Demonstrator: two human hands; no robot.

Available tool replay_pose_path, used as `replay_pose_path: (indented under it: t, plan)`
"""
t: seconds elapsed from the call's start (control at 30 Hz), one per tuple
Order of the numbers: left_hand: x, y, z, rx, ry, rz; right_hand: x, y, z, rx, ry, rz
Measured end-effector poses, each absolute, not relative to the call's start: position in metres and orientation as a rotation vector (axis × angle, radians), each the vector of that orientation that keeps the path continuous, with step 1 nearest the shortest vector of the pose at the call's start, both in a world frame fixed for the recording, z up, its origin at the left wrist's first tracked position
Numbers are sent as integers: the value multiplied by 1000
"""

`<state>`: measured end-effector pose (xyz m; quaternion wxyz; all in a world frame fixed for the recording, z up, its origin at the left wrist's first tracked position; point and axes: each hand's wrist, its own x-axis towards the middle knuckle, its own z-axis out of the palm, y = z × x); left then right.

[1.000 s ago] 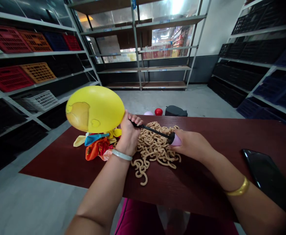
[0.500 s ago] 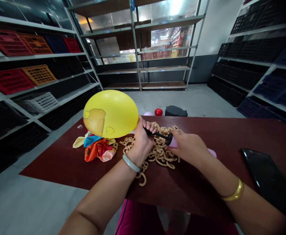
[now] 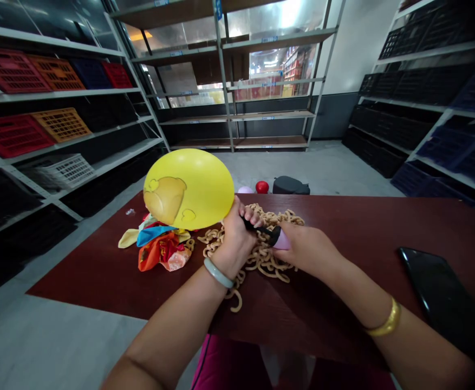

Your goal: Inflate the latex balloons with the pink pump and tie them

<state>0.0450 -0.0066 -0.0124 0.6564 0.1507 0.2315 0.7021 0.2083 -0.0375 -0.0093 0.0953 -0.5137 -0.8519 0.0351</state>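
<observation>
A blown-up yellow balloon (image 3: 189,188) with a brown bear print sticks out to the left of my left hand (image 3: 237,238). That hand is closed around the balloon's neck and the black nozzle end of a hand pump (image 3: 270,236). My right hand (image 3: 308,250) is closed on the pump's pale pink body, close to my left hand. Both hands hover over a tangle of tan plastic chain links (image 3: 257,249) on the dark red table (image 3: 343,227).
A heap of flat balloons (image 3: 158,245) in orange, blue and yellow lies left of the links. A black phone (image 3: 444,295) rests at the table's right. Beyond the far edge sit a red balloon (image 3: 262,187), a pink one and a black object. Shelves with crates line both sides.
My right hand has pushed the pump in toward my left hand, so the black rod is almost hidden. The balloon and my left hand have shifted right.
</observation>
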Motion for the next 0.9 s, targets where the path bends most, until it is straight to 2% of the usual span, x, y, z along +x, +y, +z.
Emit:
replay_pose_path:
  t: [0.3, 0.63, 0.9]
  plan:
    - [-27, 3, 20, 374, 363, 1796, 230, -31, 8, -1480, -2570, 80]
    - [38, -7, -6, 366, 425, 1728, 226, -35, 1, -1517, -2532, -202]
    - [76, -27, -12, 462, 433, 1630, 209, -42, -8, -1510, -2480, -174]
